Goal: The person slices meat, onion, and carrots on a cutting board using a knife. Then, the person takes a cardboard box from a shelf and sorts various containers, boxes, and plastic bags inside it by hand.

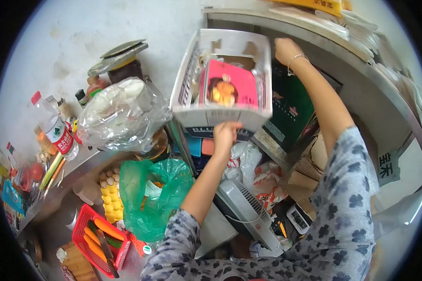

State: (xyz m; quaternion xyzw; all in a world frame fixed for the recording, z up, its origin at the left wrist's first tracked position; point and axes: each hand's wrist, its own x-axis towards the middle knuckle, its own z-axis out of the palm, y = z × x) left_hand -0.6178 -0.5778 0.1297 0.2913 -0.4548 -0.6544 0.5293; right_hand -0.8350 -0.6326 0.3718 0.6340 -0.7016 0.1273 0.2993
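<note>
A white cardboard box (185, 100) is tilted toward me at the upper centre, with a pink packet (234, 82) and clear plastic inside. My left hand (225, 136) is closed on the lower front edge of this box. Just past the box's right side, my right hand (287, 50) is raised near the shelf with its fingers curled; what it holds, if anything, is hidden. A dark green box (286, 105) stands below my right hand. Beside the white box on the left lies a clear plastic bag (122, 114).
A water bottle (58, 133) stands at the left. Below are a green bag (147, 210), a yellow egg tray (111, 203) and a red basket (82, 220) with carrots and a knife. A curved shelf edge (305, 30) runs along the upper right.
</note>
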